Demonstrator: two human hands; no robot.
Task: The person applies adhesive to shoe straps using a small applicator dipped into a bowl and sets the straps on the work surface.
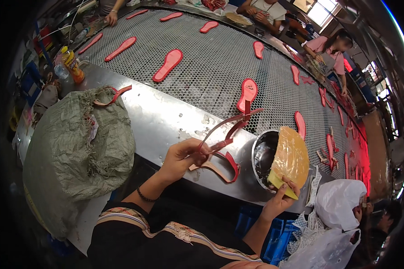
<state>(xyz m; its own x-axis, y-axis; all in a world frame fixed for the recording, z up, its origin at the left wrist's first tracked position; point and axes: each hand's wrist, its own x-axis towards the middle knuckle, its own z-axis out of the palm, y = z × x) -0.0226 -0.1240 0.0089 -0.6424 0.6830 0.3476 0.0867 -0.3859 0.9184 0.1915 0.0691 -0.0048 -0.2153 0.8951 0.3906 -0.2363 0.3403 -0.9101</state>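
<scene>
My left hand (183, 158) pinches a red sandal strap (224, 124), whose loops stand up above the metal table edge. Below it, another red strap (229, 167) with a pale lining rests at the table's edge. The fingers of my right hand (280, 199) are closed on a yellow flat pad (280, 183) at the rim of a round metal bowl (258, 154). A tan, shiny sheet (292, 154) covers the right part of that bowl, and dark contents show at its open side.
Red insoles (168, 65) lie spread over a perforated grey conveyor (202, 58). A grey-green woven sack (76, 148) with a red strap on top bulges at left, by a yellow bottle (72, 65). White plastic bags (341, 204) and a blue crate (276, 240) are at right. Other people sit across the conveyor.
</scene>
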